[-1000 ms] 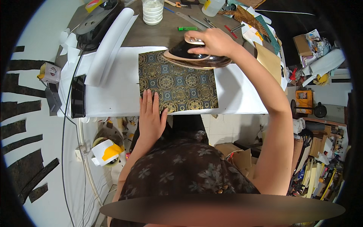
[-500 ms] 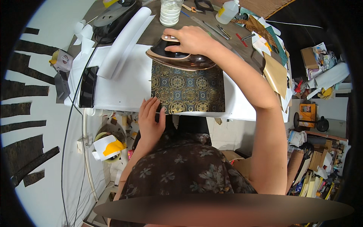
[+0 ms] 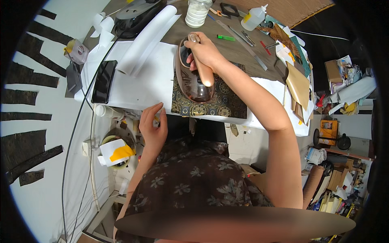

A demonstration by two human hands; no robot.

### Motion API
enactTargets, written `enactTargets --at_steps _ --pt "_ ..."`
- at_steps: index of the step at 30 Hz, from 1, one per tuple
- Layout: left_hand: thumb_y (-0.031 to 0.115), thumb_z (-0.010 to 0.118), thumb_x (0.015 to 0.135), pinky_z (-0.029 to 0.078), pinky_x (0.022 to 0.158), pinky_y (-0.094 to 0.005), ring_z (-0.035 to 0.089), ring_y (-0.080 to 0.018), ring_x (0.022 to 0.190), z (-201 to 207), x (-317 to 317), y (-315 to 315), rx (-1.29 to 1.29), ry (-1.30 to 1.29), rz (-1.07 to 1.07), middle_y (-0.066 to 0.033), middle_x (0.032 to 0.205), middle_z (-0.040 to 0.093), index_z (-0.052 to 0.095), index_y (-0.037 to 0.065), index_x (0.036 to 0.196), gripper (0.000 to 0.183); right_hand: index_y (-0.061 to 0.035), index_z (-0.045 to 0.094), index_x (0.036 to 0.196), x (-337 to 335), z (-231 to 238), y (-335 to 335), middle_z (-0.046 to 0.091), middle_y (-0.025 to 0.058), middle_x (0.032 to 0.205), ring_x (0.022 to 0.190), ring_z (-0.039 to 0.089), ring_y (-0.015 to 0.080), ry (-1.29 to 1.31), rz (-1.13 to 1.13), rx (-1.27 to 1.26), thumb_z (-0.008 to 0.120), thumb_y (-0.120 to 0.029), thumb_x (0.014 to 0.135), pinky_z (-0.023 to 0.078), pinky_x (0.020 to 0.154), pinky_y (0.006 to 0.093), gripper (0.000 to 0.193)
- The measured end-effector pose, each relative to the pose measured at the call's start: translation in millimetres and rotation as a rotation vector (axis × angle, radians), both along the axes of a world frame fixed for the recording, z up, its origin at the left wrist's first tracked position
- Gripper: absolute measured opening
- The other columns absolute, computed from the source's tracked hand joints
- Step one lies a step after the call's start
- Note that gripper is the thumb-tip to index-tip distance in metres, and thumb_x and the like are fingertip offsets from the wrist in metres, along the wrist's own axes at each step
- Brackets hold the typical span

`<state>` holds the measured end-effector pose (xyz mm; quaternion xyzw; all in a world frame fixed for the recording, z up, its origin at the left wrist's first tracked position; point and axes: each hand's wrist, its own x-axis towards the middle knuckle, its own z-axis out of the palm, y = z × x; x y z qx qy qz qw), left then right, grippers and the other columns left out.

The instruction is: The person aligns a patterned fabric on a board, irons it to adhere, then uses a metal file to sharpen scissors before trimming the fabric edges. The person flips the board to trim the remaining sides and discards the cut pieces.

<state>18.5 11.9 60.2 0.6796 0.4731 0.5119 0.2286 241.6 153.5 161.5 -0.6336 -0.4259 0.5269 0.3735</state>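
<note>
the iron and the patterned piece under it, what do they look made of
Iron: glossy dark shell, likely plastic or enamelled metal, judging by the bright glare; the handle under the right hand looks like pale wood or plastic. Patterned piece: seemingly woven brocade fabric, dark with gold medallions, lying flat with a slight sheen.

A black phone (image 3: 104, 81) is laid flat on the white sheet (image 3: 137, 87) at the table's left end, with a roll of white paper (image 3: 148, 38) set just beside it. Farther back, a ribbed glass jar (image 3: 197, 13), a white squeeze bottle (image 3: 254, 17), a green marker (image 3: 225, 38) and a long metal ruler (image 3: 243, 42) are seen on the brown tabletop (image 3: 247, 60). A tape roll with a yellow patch (image 3: 116, 152) is kept below the table edge.
</note>
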Motion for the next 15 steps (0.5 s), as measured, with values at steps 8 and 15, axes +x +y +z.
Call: enactTargets --at_steps 8,15 --pt "0.001 0.068 0.089 0.053 0.083 -0.0328 0.069 -0.0249 0.091 -12.8 0.4 -3.9 -0.078 -0.108 0.019 -0.0132 0.099 0.071 0.069 0.0 0.106 0.017 -0.0096 0.04 0.133 -20.1 -1.3 -10.3 0.056 0.01 0.07 0.051 0.058 0.0191 -0.054 -0.08 -0.012 0.059 -0.026 0.095 0.054 0.044 0.0369 0.046" --pt "0.001 0.066 0.09 0.053 0.084 -0.0317 0.07 -0.0226 0.091 -14.6 0.1 -4.9 -0.128 -0.15 0.024 -0.0128 0.099 0.072 0.069 -0.001 0.106 0.017 -0.009 0.042 0.131 -30.4 -8.1 -25.4 0.057 0.0106 0.071 0.053 0.059 0.0185 -0.017 -0.099 0.039 0.06 -0.026 0.095 0.053 0.045 0.036 0.044"
